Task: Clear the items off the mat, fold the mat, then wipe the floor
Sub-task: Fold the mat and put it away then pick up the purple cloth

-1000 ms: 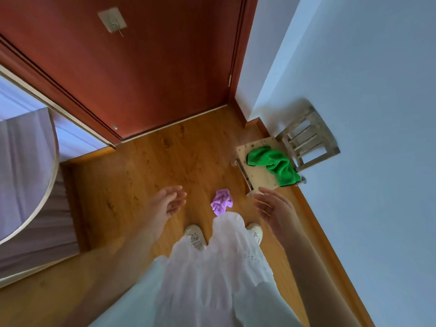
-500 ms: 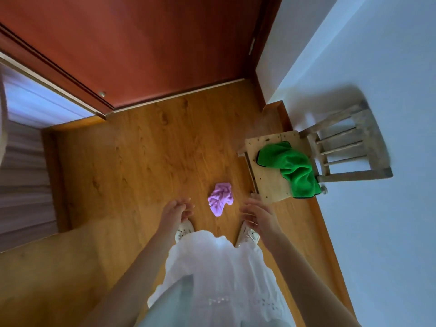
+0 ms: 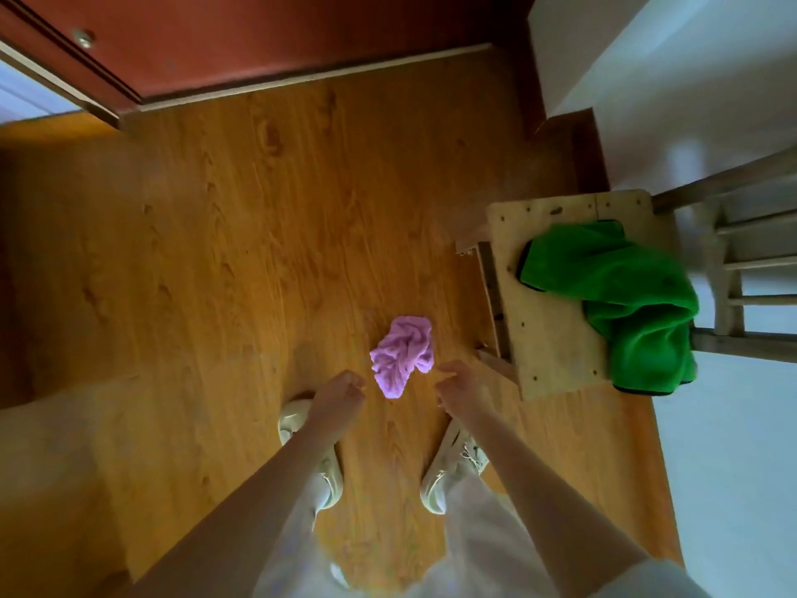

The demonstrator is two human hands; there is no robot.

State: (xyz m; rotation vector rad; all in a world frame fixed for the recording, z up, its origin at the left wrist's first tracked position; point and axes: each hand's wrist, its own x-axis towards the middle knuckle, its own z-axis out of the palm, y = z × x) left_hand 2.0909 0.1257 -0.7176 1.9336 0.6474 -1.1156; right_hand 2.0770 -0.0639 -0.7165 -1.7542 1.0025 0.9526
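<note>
A crumpled purple cloth (image 3: 403, 356) lies on the wooden floor (image 3: 215, 274) just ahead of my white shoes. Both my arms reach down toward it. My left hand (image 3: 340, 394) hangs just left of the cloth, and my right hand (image 3: 461, 388) just right of it. The fingers of both are loosely curled and hold nothing, and neither hand touches the cloth. A green folded mat (image 3: 625, 295) is draped over the seat of a small wooden chair (image 3: 543, 338) on the right.
The chair stands against a white wall (image 3: 711, 468) on the right. A red-brown door (image 3: 280, 32) closes the far side, with its frame at the upper left. My two shoes (image 3: 453, 468) stand on the floor below the hands.
My view has dropped closer to the floor. Both hands have lowered and come in on either side of the purple cloth, their fingers more curled than before.
</note>
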